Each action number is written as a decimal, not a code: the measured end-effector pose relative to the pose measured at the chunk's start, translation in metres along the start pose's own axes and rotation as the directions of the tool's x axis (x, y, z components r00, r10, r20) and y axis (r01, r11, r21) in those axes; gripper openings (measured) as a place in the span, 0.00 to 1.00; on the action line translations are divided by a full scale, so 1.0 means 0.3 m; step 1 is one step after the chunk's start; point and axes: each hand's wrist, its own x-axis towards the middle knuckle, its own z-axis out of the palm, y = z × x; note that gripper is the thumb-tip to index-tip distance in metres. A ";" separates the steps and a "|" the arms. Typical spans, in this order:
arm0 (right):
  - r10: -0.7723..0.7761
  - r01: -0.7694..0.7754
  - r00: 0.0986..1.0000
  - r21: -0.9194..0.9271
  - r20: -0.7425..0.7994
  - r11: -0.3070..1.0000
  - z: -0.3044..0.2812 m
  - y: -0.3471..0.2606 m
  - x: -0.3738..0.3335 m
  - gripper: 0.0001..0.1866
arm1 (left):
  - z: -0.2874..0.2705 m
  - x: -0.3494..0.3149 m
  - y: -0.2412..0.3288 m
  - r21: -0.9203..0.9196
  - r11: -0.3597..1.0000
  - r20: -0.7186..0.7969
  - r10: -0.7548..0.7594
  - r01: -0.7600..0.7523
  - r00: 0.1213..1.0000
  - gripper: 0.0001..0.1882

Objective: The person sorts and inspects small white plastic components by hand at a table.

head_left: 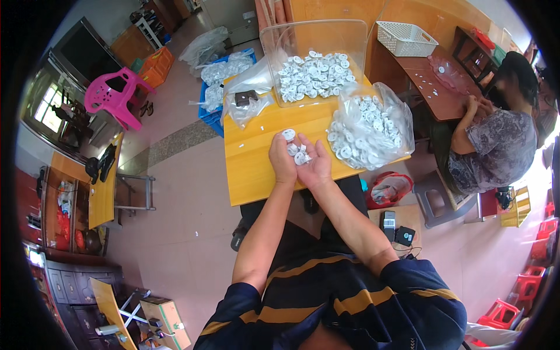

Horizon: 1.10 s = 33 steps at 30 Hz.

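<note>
My left hand [281, 160] and my right hand [316, 167] are held together over the near edge of the yellow table [251, 169]. Between them lie several small white plastic pieces [300, 156], cupped in the palms. One round white disc [288, 135] sits at the fingertips of my left hand. The fingers of my right hand are curved up around the pieces. Beyond my hands, a clear plastic bin [318, 35] contains a heap of similar white pieces [318, 76]. To the right, an open clear bag [402, 114] is full of them too.
A dark block [245, 98] lies on plastic film at the table's left. Behind it stands a blue crate [213, 118] with bagged goods. A red bag [389, 189] is below the table's right edge. Another person [496, 134] sits at a brown table [429, 76] with a white basket [406, 39].
</note>
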 end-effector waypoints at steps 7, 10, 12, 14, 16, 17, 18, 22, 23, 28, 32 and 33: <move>0.066 -0.055 0.983 -0.066 0.169 0.996 -0.056 -0.038 0.032 0.23 | -0.026 -0.002 -0.039 0.526 0.685 0.271 0.427 -0.504 0.863 0.12; 0.121 -0.098 0.974 -0.129 0.191 0.987 -0.067 -0.066 0.039 0.18 | -0.018 -0.024 -0.043 0.542 0.677 0.288 0.408 -0.499 0.866 0.10; 0.106 -0.087 0.990 -0.179 0.097 0.980 -0.030 -0.059 0.018 0.15 | -0.013 -0.031 -0.042 0.485 0.751 0.220 0.391 -0.448 0.893 0.11; 0.089 -0.086 0.996 -0.234 0.003 0.968 0.002 -0.068 0.009 0.12 | -0.014 -0.044 -0.034 0.420 0.817 0.148 0.368 -0.395 0.918 0.11; 0.153 -0.129 0.987 -0.309 0.054 0.942 0.017 -0.154 0.008 0.09 | 0.034 -0.073 0.038 0.274 0.949 0.043 0.151 -0.157 0.988 0.12; 0.092 -0.060 0.993 -0.361 0.070 0.930 0.042 -0.199 0.010 0.09 | 0.029 -0.058 0.026 0.267 0.950 0.033 0.156 -0.159 0.987 0.12; 0.048 -0.005 0.995 -0.412 0.093 0.911 0.106 -0.231 0.003 0.09 | -0.009 -0.033 0.007 0.279 0.940 0.066 0.187 -0.198 0.980 0.13; -0.275 0.378 0.923 -0.760 0.268 0.528 0.324 -0.438 0.019 0.11 | -0.123 0.010 -0.068 0.411 0.882 0.126 0.196 -0.231 0.972 0.15; -0.355 0.371 0.901 -0.865 0.248 0.338 0.348 -0.500 0.040 0.11 | -0.122 0.003 -0.082 0.401 0.886 0.114 0.203 -0.232 0.973 0.15; -0.429 0.089 0.870 -0.933 0.243 -0.349 0.244 -0.807 0.194 0.13 | -0.128 -0.025 -0.167 0.463 0.861 0.156 0.154 -0.210 0.976 0.13; -0.121 0.078 0.941 -0.552 0.315 -0.830 0.160 -0.873 0.173 0.20 | -0.123 -0.017 -0.182 0.510 0.833 0.180 0.143 -0.216 0.973 0.11; -0.158 0.032 0.943 -0.551 0.293 -0.834 0.190 -0.783 0.153 0.19 | -0.173 -0.021 -0.177 0.521 0.831 0.147 0.138 -0.195 0.979 0.11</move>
